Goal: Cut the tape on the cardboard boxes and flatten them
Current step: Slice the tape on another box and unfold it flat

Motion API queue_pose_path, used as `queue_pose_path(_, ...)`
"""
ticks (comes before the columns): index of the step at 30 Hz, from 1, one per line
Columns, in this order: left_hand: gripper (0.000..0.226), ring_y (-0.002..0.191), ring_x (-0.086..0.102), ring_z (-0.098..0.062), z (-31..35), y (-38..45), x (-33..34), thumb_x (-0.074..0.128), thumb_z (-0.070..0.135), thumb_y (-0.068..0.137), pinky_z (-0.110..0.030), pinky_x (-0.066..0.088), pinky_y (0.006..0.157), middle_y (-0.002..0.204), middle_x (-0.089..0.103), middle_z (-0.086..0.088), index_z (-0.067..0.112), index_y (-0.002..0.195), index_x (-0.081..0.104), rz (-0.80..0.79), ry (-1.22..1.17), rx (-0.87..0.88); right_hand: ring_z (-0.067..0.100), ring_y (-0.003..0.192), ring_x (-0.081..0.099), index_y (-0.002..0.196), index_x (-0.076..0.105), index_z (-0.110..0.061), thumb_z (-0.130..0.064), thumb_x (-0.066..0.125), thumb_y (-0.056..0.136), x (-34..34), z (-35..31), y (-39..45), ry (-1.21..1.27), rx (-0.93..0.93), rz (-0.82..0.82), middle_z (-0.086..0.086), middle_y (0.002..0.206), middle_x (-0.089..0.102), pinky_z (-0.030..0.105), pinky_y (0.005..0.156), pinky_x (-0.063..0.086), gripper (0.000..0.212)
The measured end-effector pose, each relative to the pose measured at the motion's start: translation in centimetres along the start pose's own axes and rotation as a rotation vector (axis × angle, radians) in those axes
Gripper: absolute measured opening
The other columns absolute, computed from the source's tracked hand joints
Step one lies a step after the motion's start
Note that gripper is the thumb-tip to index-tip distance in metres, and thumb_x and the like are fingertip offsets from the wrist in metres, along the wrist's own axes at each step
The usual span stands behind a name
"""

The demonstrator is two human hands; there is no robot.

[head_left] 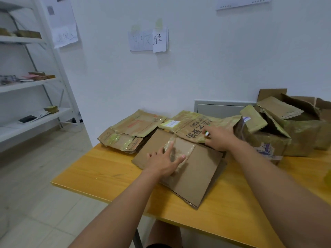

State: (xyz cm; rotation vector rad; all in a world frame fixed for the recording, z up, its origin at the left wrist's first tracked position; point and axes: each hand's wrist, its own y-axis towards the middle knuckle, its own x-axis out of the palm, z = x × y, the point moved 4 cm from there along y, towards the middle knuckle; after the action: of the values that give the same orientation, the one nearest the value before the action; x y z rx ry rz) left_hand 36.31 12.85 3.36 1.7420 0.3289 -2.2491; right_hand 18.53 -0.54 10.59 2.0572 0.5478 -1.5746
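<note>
Under both hands stretches a yellow wooden tabletop (111,174), with a white metal shelf rack (35,83) well off beyond the left hand (163,162). Just right of the right hand (219,139) stands a heap of crumpled open brown cardboard boxes (286,129). A flattened plain brown cardboard box (197,174) lies beneath the left hand — fingers spread, pressing its clear tape strip (179,151). The right hand pinches a small white-and-green cutter (206,133) against a flattened printed carton (193,127) bearing dark Chinese characters. A handwritten paper note (148,39) hangs above.
</note>
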Motion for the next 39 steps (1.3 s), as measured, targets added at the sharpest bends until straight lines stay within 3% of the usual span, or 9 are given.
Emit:
queue_pose_path(2, 0.086, 0.145, 0.024, -0.038, 0.3, 0.2, 0.2, 0.019, 0.087, 0.083, -0.059, 0.014, 0.117, 0.160, 0.023, -0.014, 0.043, 0.156, 0.004, -0.023, 0.047, -0.016, 0.028, 0.124, 0.048, 0.131, 0.044, -0.030, -0.046, 0.052, 0.092, 2.3, -0.1, -0.5, 0.051, 0.123, 0.034, 0.003, 0.134, 0.056, 0.053, 0.111, 0.025, 0.044)
queue_pose_path(5, 0.078, 0.143, 0.024, -0.038, 0.9, 0.3, 0.6, 0.024, 0.080, 0.089, -0.058, 0.016, 0.115, 0.158, 0.026, -0.016, 0.039, 0.155, 0.016, -0.034, 0.077, -0.010, 0.033, 0.149, 0.003, 0.151, 0.020, -0.029, -0.072, 0.047, 0.084, 5.2, -1.0, -1.7, 0.059, 0.236, 0.003, 0.006, 0.156, 0.031, 0.068, 0.106, -0.015, 0.084)
queue_pose_path(8, 0.071, 0.146, 0.019, -0.039, 0.9, 0.6, 0.7, 0.027, 0.074, 0.093, -0.058, 0.014, 0.116, 0.159, 0.025, -0.015, 0.041, 0.154, 0.017, -0.026, 0.050, 0.002, 0.033, 0.148, -0.014, 0.155, 0.008, -0.024, -0.077, 0.044, 0.082, 6.5, -1.0, -1.7, 0.079, 0.253, -0.023, 0.007, 0.162, 0.016, 0.071, 0.107, -0.014, 0.097)
queue_pose_path(15, 0.059, 0.140, 0.036, -0.025, 1.2, 1.3, 1.1, 0.033, 0.055, 0.101, -0.048, 0.016, 0.116, 0.153, 0.040, -0.003, 0.033, 0.155, 0.024, 0.025, 0.007, 0.090, 0.029, 0.149, -0.011, 0.153, 0.013, -0.023, -0.078, 0.032, 0.085, 9.1, 1.1, -0.4, 0.101, 0.289, -0.044, 0.007, 0.161, 0.020, 0.061, 0.111, -0.020, 0.090)
queue_pose_path(19, 0.057, 0.137, 0.042, -0.022, 1.4, 2.7, 0.8, 0.032, 0.051, 0.102, -0.047, 0.023, 0.113, 0.151, 0.044, -0.002, 0.033, 0.155, 0.024, 0.070, 0.098, 0.130, 0.028, 0.149, -0.008, 0.153, 0.013, -0.027, -0.078, 0.035, 0.084, 10.7, 1.4, -0.5, 0.147, 0.284, -0.052, 0.004, 0.162, 0.015, 0.055, 0.117, -0.009, 0.088)
queue_pose_path(22, 0.063, 0.141, 0.027, -0.028, 1.8, 4.7, 0.6, 0.032, 0.059, 0.099, -0.044, 0.025, 0.114, 0.154, 0.031, -0.009, 0.037, 0.156, 0.016, 0.111, 0.208, 0.158, 0.028, 0.150, -0.005, 0.154, 0.011, -0.028, -0.080, 0.033, 0.083, 11.4, 1.8, -0.5, 0.106, 0.259, -0.055, 0.002, 0.162, 0.015, 0.053, 0.118, -0.005, 0.090)
queue_pose_path(26, 0.075, 0.149, -0.022, -0.034, 2.1, 8.5, 3.1, 0.023, 0.077, 0.091, -0.053, -0.013, 0.120, 0.165, -0.016, -0.003, 0.045, 0.155, -0.001, -0.060, 0.176, 0.156, 0.029, 0.149, 0.009, 0.153, 0.016, -0.026, -0.081, 0.031, 0.081, 10.8, 2.2, 0.9, 0.057, 0.254, -0.061, 0.003, 0.159, 0.026, 0.051, 0.119, 0.001, 0.092)
queue_pose_path(31, 0.074, 0.148, -0.025, -0.033, 2.3, 10.0, 5.6, 0.016, 0.079, 0.090, -0.052, -0.018, 0.117, 0.163, -0.020, 0.001, 0.048, 0.153, -0.005, -0.149, 0.082, 0.124, 0.028, 0.149, 0.004, 0.154, 0.011, -0.020, -0.054, 0.030, 0.096, 11.1, 2.1, 2.3, 0.084, 0.236, -0.011, 0.010, 0.160, 0.022, 0.047, 0.121, -0.001, 0.070)
queue_pose_path(39, 0.075, 0.148, -0.024, -0.029, 1.7, 10.8, 6.2, 0.019, 0.073, 0.093, -0.050, -0.015, 0.120, 0.164, -0.019, 0.001, 0.039, 0.155, -0.007, -0.168, 0.063, 0.118, 0.025, 0.150, -0.001, 0.155, 0.006, -0.022, -0.062, 0.024, 0.094, 12.4, 2.7, 2.8, 0.052, 0.230, -0.094, 0.007, 0.162, 0.014, 0.045, 0.121, -0.001, 0.075)
